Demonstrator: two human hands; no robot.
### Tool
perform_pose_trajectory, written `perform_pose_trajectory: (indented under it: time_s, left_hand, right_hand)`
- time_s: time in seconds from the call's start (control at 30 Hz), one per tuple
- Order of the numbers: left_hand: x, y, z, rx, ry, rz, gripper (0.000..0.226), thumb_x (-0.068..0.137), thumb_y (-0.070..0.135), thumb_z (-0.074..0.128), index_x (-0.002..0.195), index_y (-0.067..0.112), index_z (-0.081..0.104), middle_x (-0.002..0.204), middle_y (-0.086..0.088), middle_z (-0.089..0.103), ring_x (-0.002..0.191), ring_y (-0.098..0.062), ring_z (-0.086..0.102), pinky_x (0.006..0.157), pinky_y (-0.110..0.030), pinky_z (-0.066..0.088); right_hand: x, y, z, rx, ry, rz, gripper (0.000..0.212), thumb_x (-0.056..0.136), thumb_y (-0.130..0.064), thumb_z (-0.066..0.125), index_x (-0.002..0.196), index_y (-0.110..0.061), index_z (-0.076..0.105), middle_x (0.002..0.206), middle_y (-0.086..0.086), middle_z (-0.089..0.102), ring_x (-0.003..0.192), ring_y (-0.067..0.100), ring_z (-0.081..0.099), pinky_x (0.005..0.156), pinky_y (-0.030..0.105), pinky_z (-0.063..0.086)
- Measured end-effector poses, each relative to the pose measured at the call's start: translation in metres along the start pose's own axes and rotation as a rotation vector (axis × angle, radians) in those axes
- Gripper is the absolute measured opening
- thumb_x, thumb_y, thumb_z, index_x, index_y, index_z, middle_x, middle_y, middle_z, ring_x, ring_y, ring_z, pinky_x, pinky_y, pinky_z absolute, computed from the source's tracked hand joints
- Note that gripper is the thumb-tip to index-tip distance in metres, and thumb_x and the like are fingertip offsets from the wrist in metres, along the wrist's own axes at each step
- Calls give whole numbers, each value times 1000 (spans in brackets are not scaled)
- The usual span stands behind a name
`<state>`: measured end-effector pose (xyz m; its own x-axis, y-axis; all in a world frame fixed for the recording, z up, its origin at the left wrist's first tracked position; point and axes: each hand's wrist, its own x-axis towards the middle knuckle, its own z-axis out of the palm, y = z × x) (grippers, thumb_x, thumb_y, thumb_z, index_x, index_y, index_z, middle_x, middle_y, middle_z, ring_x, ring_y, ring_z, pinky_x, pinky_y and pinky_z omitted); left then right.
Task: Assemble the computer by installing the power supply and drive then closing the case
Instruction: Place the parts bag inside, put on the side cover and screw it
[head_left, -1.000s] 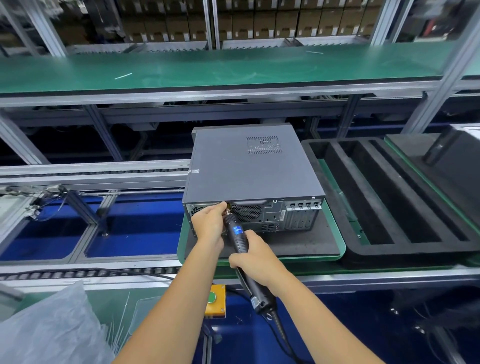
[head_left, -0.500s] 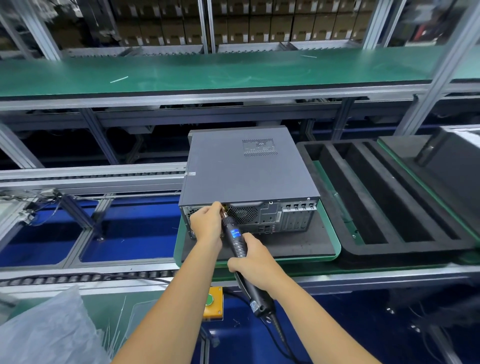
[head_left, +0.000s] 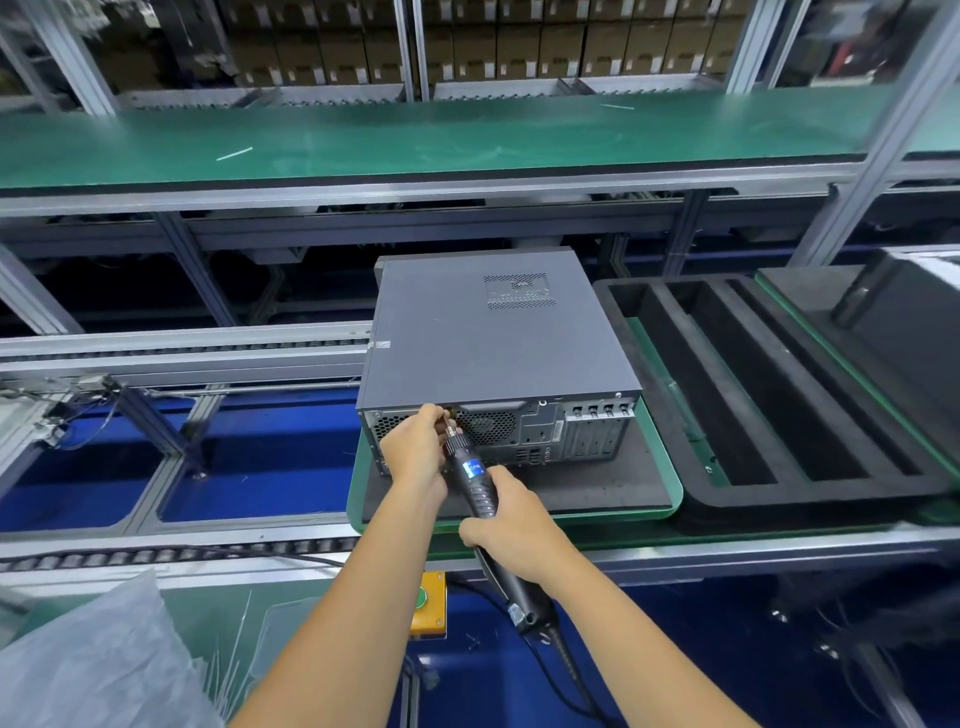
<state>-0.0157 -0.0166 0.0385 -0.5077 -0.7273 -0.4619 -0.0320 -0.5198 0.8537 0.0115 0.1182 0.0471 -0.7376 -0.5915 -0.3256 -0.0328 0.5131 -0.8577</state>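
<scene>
A grey computer case lies flat with its cover on, resting on a black foam pad on a green pallet. Its rear panel with fan grille and ports faces me. My right hand grips a black electric screwdriver with a blue label, and the bit points at the rear panel's top edge, left of the fan grille. My left hand pinches the bit near its tip against the panel. The screw itself is hidden by my fingers.
A black foam tray with long slots sits right of the pallet, another dark tray beyond it. The screwdriver's cable hangs below the conveyor rail. A yellow button box and a clear plastic bag lie near me. A green shelf spans behind.
Both hands and the screwdriver stay at the same spot on the rear panel. Only the camera has drifted slightly.
</scene>
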Motion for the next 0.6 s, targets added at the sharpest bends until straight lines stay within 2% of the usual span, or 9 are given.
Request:
perform_pose_trajectory:
  time_s: [0.2,0.37,0.5,0.6]
  left_hand:
    - [0,-5,0,156,42,165,20,81,7,66,61,7,65,59,-1,60,61,-15,53,60,-28,47]
    - [3,-11,0,282,38,315,28,86,10,60,59,6,56,57,-5,50,58,-16,42,59,-30,41]
    - [6,-12,3,304,72,337,38,85,10,59,49,13,47,49,2,45,53,-15,38,55,-30,38]
    - [5,-14,4,307,87,336,36,86,10,57,51,11,48,51,0,48,54,-15,40,56,-30,38]
  right_hand:
    - [0,-1,-4,-35,-3,5,37,75,-18,67,103,-22,44,86,0,51,63,12,48,52,21,40]
    - [0,-2,-7,-53,-14,-2,37,76,-17,67,103,-22,43,86,0,51,63,12,48,50,20,38]
    - [-1,-2,-9,-64,-13,1,37,76,-17,67,103,-21,43,85,0,51,62,13,48,51,22,39]
    - [-2,-2,-11,-77,-18,12,34,76,-18,66,100,-21,42,83,0,51,61,13,48,50,21,38]
